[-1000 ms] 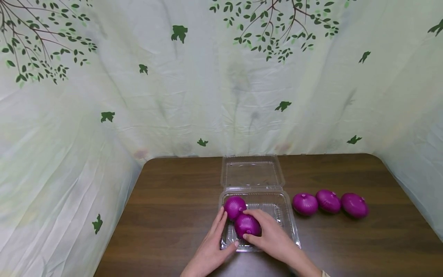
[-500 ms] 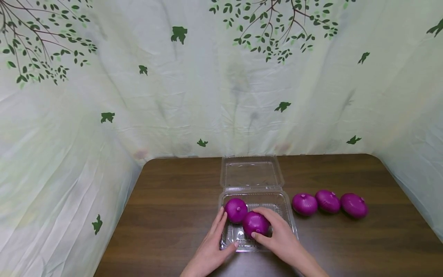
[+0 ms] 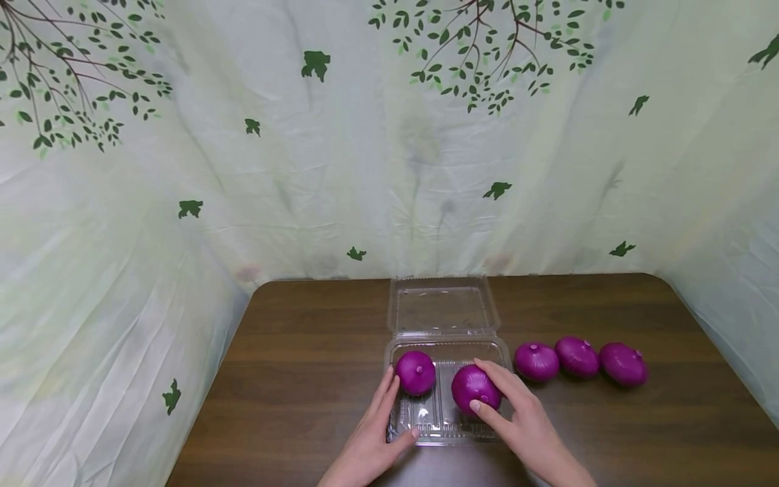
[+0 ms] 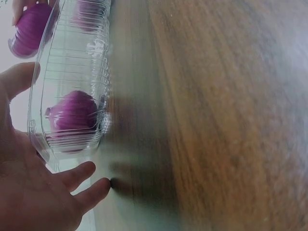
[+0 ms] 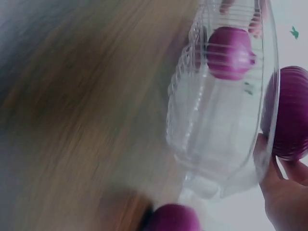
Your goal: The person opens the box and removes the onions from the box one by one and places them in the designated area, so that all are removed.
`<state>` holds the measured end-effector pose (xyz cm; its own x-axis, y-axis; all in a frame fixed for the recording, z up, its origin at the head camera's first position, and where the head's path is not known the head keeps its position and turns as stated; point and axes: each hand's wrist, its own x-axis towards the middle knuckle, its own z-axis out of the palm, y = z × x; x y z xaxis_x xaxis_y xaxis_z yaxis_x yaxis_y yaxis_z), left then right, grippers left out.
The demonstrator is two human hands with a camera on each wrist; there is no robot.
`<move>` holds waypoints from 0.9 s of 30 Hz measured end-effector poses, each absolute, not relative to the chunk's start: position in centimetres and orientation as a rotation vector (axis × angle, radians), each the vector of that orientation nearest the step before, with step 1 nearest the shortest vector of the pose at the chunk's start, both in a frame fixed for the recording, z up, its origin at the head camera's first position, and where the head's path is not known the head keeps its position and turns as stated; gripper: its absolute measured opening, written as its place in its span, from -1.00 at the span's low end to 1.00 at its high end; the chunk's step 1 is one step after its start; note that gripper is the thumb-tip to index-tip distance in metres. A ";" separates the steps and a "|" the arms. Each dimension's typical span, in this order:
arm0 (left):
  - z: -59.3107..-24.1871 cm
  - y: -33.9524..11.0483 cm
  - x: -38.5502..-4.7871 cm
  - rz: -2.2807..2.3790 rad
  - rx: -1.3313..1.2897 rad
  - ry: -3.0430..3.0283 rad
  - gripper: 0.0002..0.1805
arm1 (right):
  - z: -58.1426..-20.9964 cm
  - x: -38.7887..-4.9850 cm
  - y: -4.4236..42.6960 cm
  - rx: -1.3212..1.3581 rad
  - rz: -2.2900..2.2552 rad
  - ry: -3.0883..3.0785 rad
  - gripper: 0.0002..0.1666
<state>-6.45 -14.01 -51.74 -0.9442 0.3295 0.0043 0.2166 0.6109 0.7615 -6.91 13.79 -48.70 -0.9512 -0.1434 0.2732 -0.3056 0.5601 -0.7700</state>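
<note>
A clear plastic clamshell container (image 3: 439, 406) lies on the table with its lid folded back. One red onion (image 3: 416, 373) sits at its left side. My right hand (image 3: 525, 418) grips a second red onion (image 3: 475, 389) between thumb and fingers, over the container's right half. In the right wrist view that held onion (image 5: 291, 113) is raised above the container's rim. My left hand (image 3: 372, 427) rests against the container's front left corner, fingers extended along the left side and thumb at the front edge. The left wrist view shows the thumb (image 4: 19, 79) by the rim.
Three more red onions stand in a row right of the container: a near one (image 3: 536, 362), a middle one (image 3: 577, 356) and a far right one (image 3: 623, 364). The lid (image 3: 443, 306) reaches the table's back edge, where a leaf-patterned cloth (image 3: 389, 169) hangs.
My right hand has carried its onion rightward, away from the other onion in the container. That onion has shifted slightly. The left hand has stayed at the corner.
</note>
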 end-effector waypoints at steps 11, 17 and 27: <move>-51.9 -13.9 -6.5 1.248 0.466 2.698 -0.02 | -48.1 -5.0 16.2 0.269 1.323 -2.622 -0.30; -51.9 -13.9 -6.5 1.238 0.457 2.694 -0.02 | -48.8 -4.7 17.9 0.254 1.382 -2.541 -0.33; -51.7 -13.9 -6.4 1.242 0.449 2.686 -0.02 | -49.4 -3.8 20.0 0.056 1.612 -2.534 -0.42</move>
<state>-6.40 -13.93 -51.73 -0.9442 0.3292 -0.0091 0.2063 0.6127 0.7629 -3.81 20.00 -49.44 -0.9899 0.0426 0.1356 -0.1047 0.4260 -0.8987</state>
